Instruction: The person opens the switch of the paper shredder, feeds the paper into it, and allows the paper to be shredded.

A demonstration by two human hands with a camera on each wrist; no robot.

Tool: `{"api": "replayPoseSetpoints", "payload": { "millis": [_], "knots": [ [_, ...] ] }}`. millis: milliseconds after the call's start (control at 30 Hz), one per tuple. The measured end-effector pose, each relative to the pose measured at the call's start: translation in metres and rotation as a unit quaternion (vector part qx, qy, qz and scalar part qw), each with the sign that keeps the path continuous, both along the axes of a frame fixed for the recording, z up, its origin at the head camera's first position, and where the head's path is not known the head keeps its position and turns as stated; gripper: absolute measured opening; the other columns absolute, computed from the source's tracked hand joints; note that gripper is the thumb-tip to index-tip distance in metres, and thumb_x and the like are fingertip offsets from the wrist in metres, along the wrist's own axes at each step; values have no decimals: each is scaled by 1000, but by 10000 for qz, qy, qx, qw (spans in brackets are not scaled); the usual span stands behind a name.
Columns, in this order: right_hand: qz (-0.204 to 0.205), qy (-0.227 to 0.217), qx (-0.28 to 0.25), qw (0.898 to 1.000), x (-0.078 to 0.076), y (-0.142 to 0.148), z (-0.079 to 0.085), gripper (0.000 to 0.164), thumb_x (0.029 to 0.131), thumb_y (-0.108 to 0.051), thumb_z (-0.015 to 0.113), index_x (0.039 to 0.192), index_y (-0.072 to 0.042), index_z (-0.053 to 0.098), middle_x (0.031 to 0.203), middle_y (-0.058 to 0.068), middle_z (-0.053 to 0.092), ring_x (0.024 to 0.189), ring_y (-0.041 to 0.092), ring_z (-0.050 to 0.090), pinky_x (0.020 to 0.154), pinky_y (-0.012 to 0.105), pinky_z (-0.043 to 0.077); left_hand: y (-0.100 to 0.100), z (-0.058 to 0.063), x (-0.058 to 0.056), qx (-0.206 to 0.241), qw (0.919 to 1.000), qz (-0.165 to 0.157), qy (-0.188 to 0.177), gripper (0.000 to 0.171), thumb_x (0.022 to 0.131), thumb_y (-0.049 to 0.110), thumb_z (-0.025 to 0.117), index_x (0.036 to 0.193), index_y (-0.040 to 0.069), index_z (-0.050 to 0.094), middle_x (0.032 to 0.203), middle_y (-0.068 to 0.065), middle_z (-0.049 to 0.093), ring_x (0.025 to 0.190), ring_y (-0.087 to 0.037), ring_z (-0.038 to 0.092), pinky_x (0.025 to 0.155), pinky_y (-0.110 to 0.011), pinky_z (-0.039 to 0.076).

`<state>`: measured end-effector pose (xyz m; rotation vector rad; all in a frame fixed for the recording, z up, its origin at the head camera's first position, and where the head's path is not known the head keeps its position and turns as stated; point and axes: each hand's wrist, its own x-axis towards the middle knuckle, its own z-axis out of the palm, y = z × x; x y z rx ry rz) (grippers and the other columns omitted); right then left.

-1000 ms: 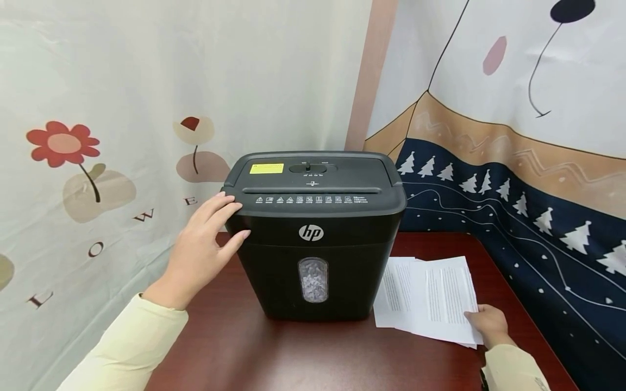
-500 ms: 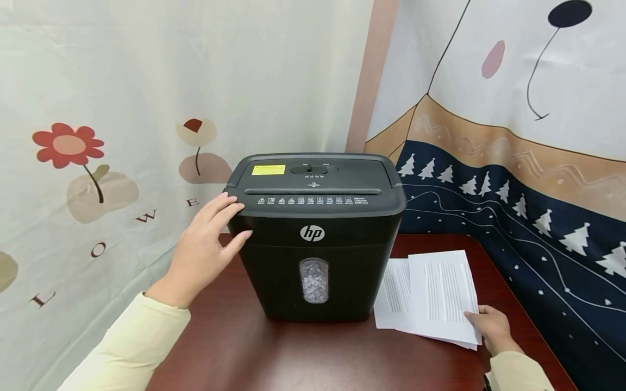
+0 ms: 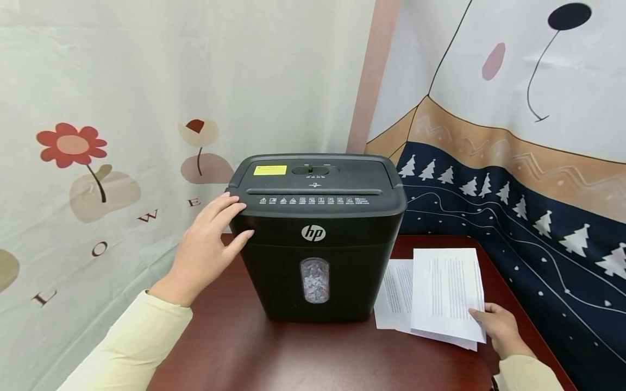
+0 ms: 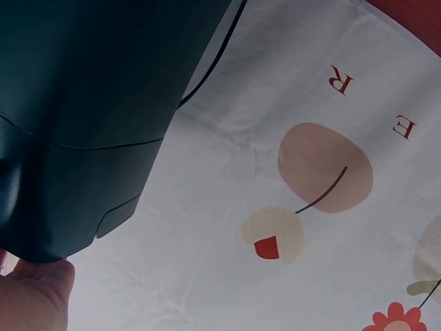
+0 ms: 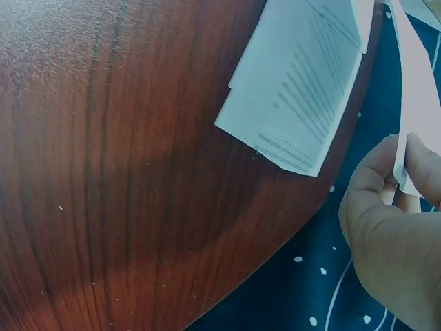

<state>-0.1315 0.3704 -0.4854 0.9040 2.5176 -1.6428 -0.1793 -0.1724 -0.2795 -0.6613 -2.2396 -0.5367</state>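
A black HP paper shredder (image 3: 274, 260) stands upright, with a feed slot across its lid and a front window showing white shreds. My left hand (image 3: 202, 247) rests on its upper left corner, fingers on the lid edge and thumb against the front; the left wrist view catches only part of this hand (image 4: 38, 293) at the shredder's edge. On the right, my right hand (image 3: 500, 326) pinches the lower right edge of a printed sheet of paper (image 3: 447, 293). In the right wrist view that sheet (image 5: 419, 89) is lifted over other printed sheets (image 5: 296, 103), thumb on one face and fingers behind.
More printed sheets (image 3: 395, 293) lie on the dark red wooden table (image 3: 303, 358), right beside the shredder's base. Patterned cloth (image 3: 513, 233) hangs close along the table's right edge, and a pale curtain (image 3: 274, 70) behind. A black cord (image 4: 217, 62) runs behind the shredder.
My right hand has raised the top sheet off the others and shifted it slightly right, so more of the sheets beneath shows. The left hand has stayed on the shredder's corner.
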Motion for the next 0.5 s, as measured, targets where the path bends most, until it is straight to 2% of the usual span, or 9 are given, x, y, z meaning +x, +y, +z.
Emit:
{"api": "replayPoseSetpoints", "payload": {
  "millis": [200, 400, 500],
  "knots": [
    [81, -100, 52, 9999, -1, 2, 9, 57, 92, -13, 64, 130, 20, 37, 116, 39, 49, 75, 18, 61, 61, 29, 53, 0, 1, 1, 1, 10000, -28, -35, 47, 76, 9, 81, 119, -2, 62, 129, -17, 56, 130, -33, 46, 97, -51, 45],
    [219, -124, 288, 9993, -1, 2, 22, 57, 93, -17, 63, 131, 17, 38, 121, 39, 47, 84, 26, 61, 62, 27, 51, 2, 1, 1, 16, 10000, -13, -53, 47, 77, 9, 80, 119, -2, 62, 129, -17, 56, 130, -32, 45, 96, -52, 47],
    [285, -112, 342, 9989, -1, 1, 28, 58, 94, -19, 62, 131, 17, 38, 122, 39, 46, 84, 26, 61, 63, 27, 51, 2, 1, 2, 45, 10000, -16, -60, 46, 77, 9, 80, 119, -2, 62, 130, -17, 56, 130, -32, 45, 96, -52, 46]
  ]
}}
